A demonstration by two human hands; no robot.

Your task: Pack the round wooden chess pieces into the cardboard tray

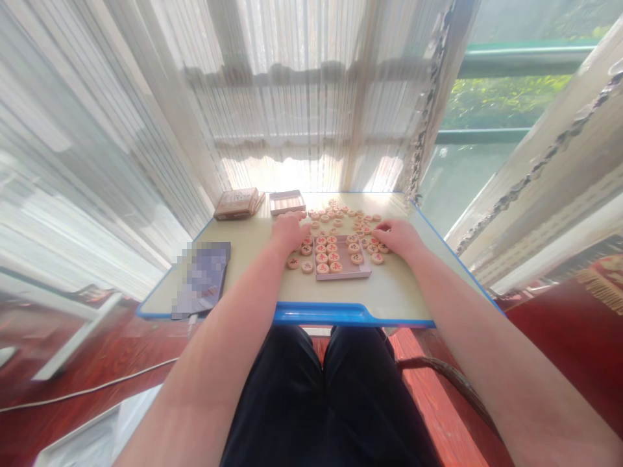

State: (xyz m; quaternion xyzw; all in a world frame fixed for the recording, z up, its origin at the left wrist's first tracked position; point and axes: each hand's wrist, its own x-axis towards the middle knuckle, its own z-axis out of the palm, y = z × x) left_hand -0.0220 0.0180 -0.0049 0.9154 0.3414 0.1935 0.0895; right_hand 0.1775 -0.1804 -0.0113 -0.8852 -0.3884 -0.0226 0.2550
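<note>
A shallow pale box (pixel 343 275) lies on the table, holding round wooden xiangqi pieces. Red-marked pieces (pixel 333 257) fill two columns on its left, and several pieces (pixel 354 248) stand along its right side. My left hand (pixel 289 231) is just beyond the box's left corner, fingers and thumb apart, over loose pieces; no piece shows in its grasp. To the right of the box, my right hand (pixel 396 237) has its fingertips pinched together at a xiangqi piece among loose ones, partly hidden by the fingers. More loose pieces (pixel 333 214) are scattered behind the box.
Another shallow box (pixel 287 202) sits at the table's back, beside stacked brown boxes (pixel 237 203). A tablet-like device (pixel 204 279), partly blurred, lies at the left edge with a cable. The table (pixel 389 292) has a blue rim; curtains (pixel 302 117) hang behind it.
</note>
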